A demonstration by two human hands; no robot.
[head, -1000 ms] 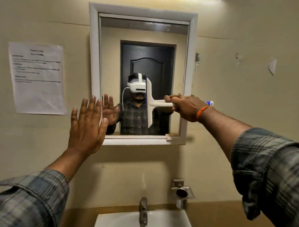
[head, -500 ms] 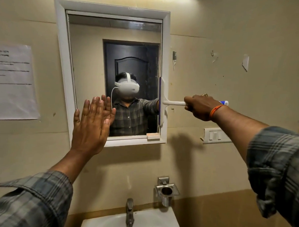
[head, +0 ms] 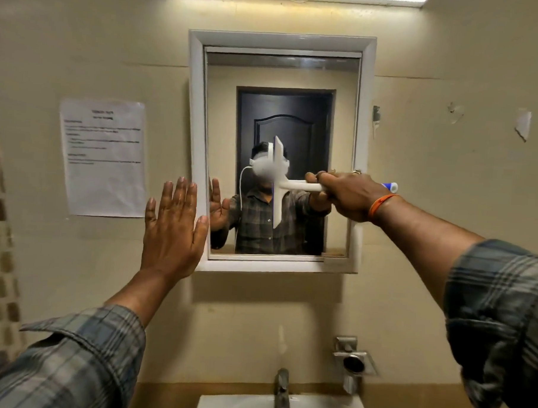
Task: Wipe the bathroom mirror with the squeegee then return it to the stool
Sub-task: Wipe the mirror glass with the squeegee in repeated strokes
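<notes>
The wiping step is in hand. The right hand (head: 346, 196) has its grip wrapped tight around the white handle of the squeegee (head: 279, 182), whose blade stands upright about the middle of the mirror (head: 285, 78), a little below mid-height. The left hand (head: 172, 230) is spread flat with nothing in it, held up over the left side of the mirror's white frame (head: 193, 139); whether the palm rests on the frame or wall or hovers just off it cannot be told.

The next move seems to call for steady pressure so the blade's whole edge stays on the glass as it is drawn sideways, then strokes over the upper and lower bands of the mirror.

Whether the blade's edge is actually touching the glass cannot be told from this angle, since blade and reflection overlap. No streaks or water show clearly, so how much is already wiped is uncertain. The stool is out of sight. The sink (head: 237, 407) and tap (head: 282, 392) are cut off at the bottom edge, and the text on the paper notice (head: 103, 158) at the left is too blurred to read.
</notes>
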